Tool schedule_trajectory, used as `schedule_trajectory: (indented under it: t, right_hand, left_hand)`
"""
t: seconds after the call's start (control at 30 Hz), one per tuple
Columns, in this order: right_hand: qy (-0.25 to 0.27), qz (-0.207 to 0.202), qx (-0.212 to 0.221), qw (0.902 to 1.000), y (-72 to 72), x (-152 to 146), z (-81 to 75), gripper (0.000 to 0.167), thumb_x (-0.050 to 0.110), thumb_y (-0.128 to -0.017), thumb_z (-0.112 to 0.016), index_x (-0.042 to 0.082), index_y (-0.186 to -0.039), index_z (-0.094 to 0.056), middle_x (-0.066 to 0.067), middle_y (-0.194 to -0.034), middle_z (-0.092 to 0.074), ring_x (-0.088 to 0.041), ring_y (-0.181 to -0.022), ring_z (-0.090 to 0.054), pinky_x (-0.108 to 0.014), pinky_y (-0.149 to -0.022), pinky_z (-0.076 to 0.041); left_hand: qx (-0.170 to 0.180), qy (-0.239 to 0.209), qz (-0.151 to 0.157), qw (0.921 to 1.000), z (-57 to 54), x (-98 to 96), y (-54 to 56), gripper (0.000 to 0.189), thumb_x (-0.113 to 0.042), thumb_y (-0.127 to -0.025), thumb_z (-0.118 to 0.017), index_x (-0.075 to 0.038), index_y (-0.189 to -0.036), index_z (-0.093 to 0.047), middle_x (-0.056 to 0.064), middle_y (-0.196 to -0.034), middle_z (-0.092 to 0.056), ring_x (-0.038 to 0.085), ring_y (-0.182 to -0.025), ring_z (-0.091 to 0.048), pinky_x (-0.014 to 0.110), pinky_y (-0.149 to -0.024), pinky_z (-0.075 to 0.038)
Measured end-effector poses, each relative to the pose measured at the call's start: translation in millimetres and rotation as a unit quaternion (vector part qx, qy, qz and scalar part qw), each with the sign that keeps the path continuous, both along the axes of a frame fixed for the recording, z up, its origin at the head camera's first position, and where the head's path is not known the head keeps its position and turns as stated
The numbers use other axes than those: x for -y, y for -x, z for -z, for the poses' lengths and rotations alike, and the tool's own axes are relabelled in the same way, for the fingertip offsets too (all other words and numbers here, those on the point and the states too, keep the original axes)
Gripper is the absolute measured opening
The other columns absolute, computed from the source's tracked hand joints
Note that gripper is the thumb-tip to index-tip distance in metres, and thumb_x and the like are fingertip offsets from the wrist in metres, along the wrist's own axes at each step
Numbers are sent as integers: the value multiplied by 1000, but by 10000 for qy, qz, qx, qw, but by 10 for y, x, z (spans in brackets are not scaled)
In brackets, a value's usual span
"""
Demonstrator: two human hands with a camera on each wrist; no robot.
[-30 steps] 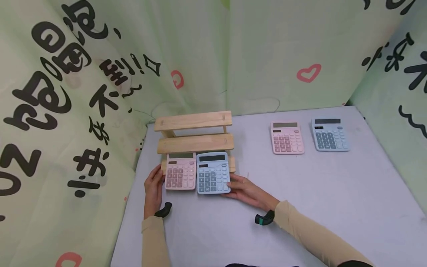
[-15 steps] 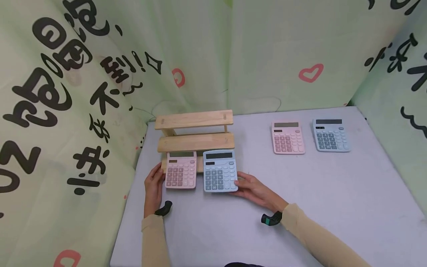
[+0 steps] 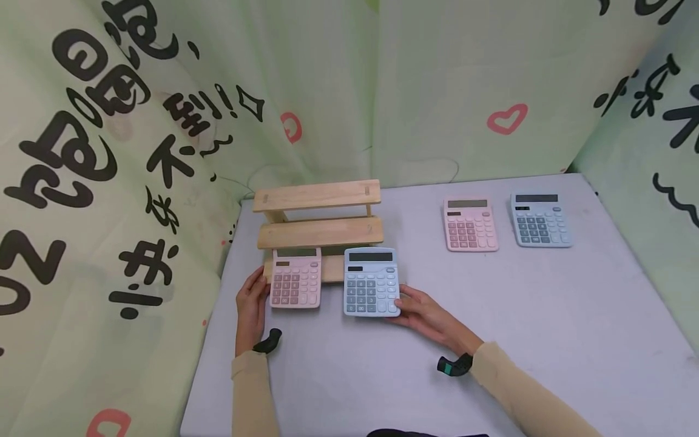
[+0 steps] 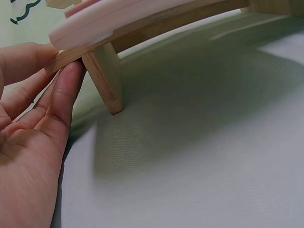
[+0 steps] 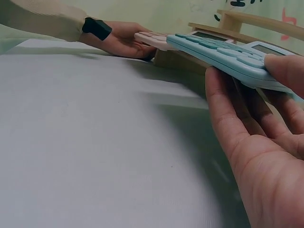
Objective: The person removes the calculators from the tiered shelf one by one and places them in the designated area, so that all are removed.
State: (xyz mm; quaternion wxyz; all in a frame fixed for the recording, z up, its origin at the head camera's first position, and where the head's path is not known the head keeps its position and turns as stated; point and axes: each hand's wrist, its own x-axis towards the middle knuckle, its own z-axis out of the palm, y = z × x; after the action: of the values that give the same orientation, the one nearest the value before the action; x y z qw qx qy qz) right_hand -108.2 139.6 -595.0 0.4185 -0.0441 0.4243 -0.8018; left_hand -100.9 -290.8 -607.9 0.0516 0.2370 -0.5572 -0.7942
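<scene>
Blue calculator shifted right.
Head view, centre: I find it farther from the pink calculator on the wooden rack than a second ago; I judge it held, not seated. The right forearm slants in from lower right. Left wrist view, left side: the left grip pinches the rack's end, fingers beneath. Right wrist view, right side: the right grip clasps the blue calculator above the desk, thumb on top, fingers beneath.
</scene>
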Motion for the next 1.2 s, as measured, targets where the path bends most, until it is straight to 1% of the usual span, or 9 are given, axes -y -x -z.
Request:
schedule_trajectory:
  t: [0.23,0.47,0.7,0.83,0.93,1.03,1.2]
  right_hand:
    - [-188,264,137,9994,-53,-112,-19,67,8,-111,-46,5,-167,-9,-5,-157,-48,-17,-134,-61,-39,-112,-51]
    - [-349,482,60,9982,-61,-227,-82,69,11,-111,-48,4,-167,-9,-1,-154,-50,-14,-132,-62,-39,-112,-50]
    - [-429,670,60,9968,-57,-359,-164,65,16,-113,-44,7,-168,-9,3,-150,-52,-14,-132,-61,-37,-111,-52]
    - [-380,857,-78,9956,-64,-440,-188,64,18,-114,-40,6,-168,-8,7,-147,-55,-12,-131,-62,-35,-108,-54]
    - [-317,996,-290,9941,-77,-506,-197,63,16,-115,-36,2,-167,-4,11,-144,-59,-9,-130,-63,-33,-106,-55]
    - [-304,1149,-412,9921,-98,-583,-208,62,16,-115,-33,-1,-166,-2,13,-142,-62,-7,-128,-64,-32,-105,-56]
    - [-390,1390,-468,9884,-125,-741,-230,63,22,-116,-33,1,-166,-2,15,-142,-62,-6,-126,-65,-29,-103,-56]
  left_hand:
    - [-6,-35,-4,10000,-5,0,-20,46,-18,-108,-58,-9,-152,-51,6,-154,-50,15,-123,-54,16,-97,-52]
    - [-3,70,20,10000,-38,-5,-20,46,-19,-108,-57,-10,-153,-50,6,-154,-50,15,-124,-54,15,-99,-52]
    - [50,71,-21,10000,-51,-3,-18,45,-19,-108,-58,-10,-152,-52,5,-153,-51,15,-122,-55,16,-98,-52]
    - [57,85,12,9999,-43,2,-21,45,-19,-108,-58,-11,-152,-52,5,-154,-50,15,-124,-55,15,-99,-52]
    - [36,94,52,9999,-40,5,-20,46,-20,-108,-58,-11,-152,-51,5,-155,-49,16,-126,-54,16,-100,-52]
    - [35,112,99,9999,-48,5,-20,46,-21,-108,-58,-12,-153,-51,4,-156,-48,16,-129,-53,15,-102,-51]
    - [-1,112,97,9999,-57,0,-10,46,-20,-108,-58,-11,-153,-50,4,-156,-48,16,-131,-52,15,-102,-51]
